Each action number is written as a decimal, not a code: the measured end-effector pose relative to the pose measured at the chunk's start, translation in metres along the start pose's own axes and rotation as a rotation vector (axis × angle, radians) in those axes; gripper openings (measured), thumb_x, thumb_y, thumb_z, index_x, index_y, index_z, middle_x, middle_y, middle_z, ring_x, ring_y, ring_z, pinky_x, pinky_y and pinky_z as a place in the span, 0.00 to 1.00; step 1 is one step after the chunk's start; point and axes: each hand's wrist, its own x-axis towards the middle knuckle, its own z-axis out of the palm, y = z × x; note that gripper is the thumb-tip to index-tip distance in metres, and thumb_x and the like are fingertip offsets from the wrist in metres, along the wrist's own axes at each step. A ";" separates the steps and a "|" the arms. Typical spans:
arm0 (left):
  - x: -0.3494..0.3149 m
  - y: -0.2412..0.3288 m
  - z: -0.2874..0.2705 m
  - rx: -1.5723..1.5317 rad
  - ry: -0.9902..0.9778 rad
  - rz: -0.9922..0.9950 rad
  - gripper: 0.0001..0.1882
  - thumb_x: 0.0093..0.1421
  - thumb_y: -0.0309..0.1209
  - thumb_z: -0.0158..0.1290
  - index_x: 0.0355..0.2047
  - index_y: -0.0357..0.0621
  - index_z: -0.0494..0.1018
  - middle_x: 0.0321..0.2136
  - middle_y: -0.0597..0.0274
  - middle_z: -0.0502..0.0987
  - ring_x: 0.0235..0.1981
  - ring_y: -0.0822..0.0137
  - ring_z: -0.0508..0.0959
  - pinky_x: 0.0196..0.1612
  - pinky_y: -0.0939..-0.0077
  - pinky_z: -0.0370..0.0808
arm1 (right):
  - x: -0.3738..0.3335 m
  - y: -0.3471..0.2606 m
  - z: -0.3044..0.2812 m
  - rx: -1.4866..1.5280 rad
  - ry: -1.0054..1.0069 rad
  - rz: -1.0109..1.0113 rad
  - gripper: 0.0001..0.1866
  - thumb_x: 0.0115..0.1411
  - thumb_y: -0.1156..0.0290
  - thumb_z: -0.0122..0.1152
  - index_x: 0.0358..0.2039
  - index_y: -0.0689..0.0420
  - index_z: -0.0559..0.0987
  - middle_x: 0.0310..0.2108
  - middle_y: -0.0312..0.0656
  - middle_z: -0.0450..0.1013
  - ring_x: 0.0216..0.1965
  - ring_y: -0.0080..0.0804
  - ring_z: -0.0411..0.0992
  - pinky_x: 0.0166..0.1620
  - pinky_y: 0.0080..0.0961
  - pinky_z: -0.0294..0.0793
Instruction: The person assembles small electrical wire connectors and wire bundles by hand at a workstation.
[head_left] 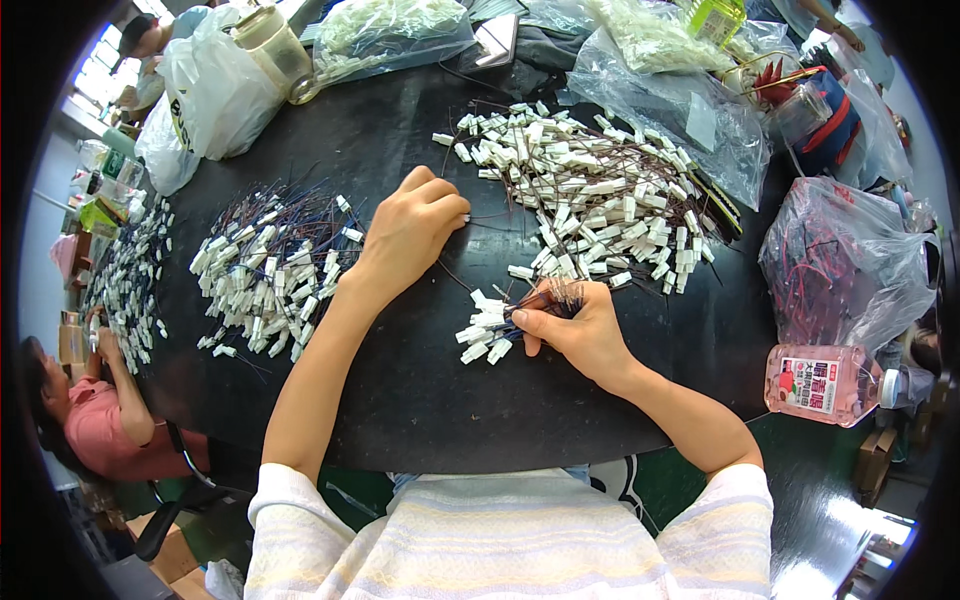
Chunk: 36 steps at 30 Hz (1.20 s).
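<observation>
My right hand [585, 330] is closed round a bunch of dark thin wires with white plastic connectors [487, 328]; the connectors stick out to the left, the bare wire ends to the upper right. Farther up and left, my left hand [415, 228] is closed in a pinch low over the black table. Thin dark wires show beside its fingertips and below its palm, but what the fingers hold is hidden. Just right of that hand lies a large heap of brown wires with white connectors [590, 190]. Left of it sits a second heap, of dark blue wires with white connectors [265, 275].
The black table [400, 410] curves round me. A third connector heap [135, 280] lies at the far left, by a person in pink [110, 415]. Plastic bags [215, 95] stand along the back. At right are a bag of red wires [825, 265] and a pink bottle [820, 385].
</observation>
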 end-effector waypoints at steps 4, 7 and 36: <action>-0.018 0.022 -0.011 -0.278 -0.041 -0.347 0.06 0.48 0.23 0.55 0.29 0.38 0.74 0.21 0.60 0.74 0.21 0.71 0.72 0.26 0.80 0.67 | 0.001 0.002 0.000 -0.010 0.039 -0.043 0.05 0.51 0.77 0.58 0.21 0.64 0.76 0.14 0.35 0.70 0.17 0.16 0.66 0.21 0.13 0.62; -0.031 0.043 -0.015 -0.610 -0.098 -0.482 0.08 0.50 0.21 0.53 0.33 0.36 0.75 0.25 0.64 0.75 0.26 0.78 0.72 0.28 0.85 0.66 | 0.002 0.001 0.001 -0.048 0.048 -0.049 0.05 0.51 0.76 0.58 0.20 0.63 0.76 0.13 0.35 0.70 0.16 0.16 0.66 0.21 0.13 0.62; -0.034 0.072 -0.010 -0.311 0.012 0.035 0.12 0.42 0.15 0.54 0.30 0.34 0.74 0.27 0.56 0.75 0.26 0.61 0.73 0.28 0.73 0.71 | 0.001 0.000 0.004 -0.020 0.021 -0.062 0.05 0.50 0.77 0.59 0.20 0.63 0.75 0.14 0.34 0.69 0.15 0.15 0.66 0.18 0.13 0.63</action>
